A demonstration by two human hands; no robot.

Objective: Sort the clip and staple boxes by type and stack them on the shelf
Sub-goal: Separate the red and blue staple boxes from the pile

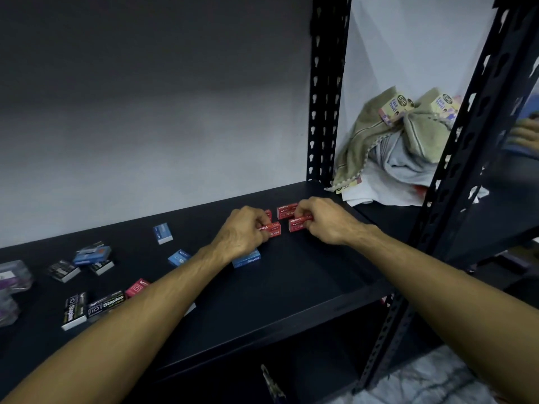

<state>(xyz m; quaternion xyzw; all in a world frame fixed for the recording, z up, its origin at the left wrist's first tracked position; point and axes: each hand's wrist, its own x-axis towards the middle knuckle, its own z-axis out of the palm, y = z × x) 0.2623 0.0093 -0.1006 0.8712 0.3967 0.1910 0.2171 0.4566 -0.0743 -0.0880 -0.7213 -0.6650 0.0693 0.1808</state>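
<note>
On the black shelf [291, 287], several red staple boxes cluster toward the right. My left hand [242, 231] pinches one red box [274, 230]. My right hand [320, 220] pinches another red box [297, 223] beside it. Behind them stands a further red box [285, 211]. A blue staple box [247, 260] lies just below my left wrist. Two more blue boxes [162, 233] [178, 257] lie further left. Black staple boxes [105, 304] [74, 313] and a loose red box [137, 287] sit at the front left.
Clear plastic clip boxes [13, 275] stand at the far left edge. A blue-topped box [92, 253] rests on black ones [62, 270]. Black slotted uprights [323, 91] [455, 182] frame the bay. Folded towels [405, 141] fill the neighbouring shelf on the right.
</note>
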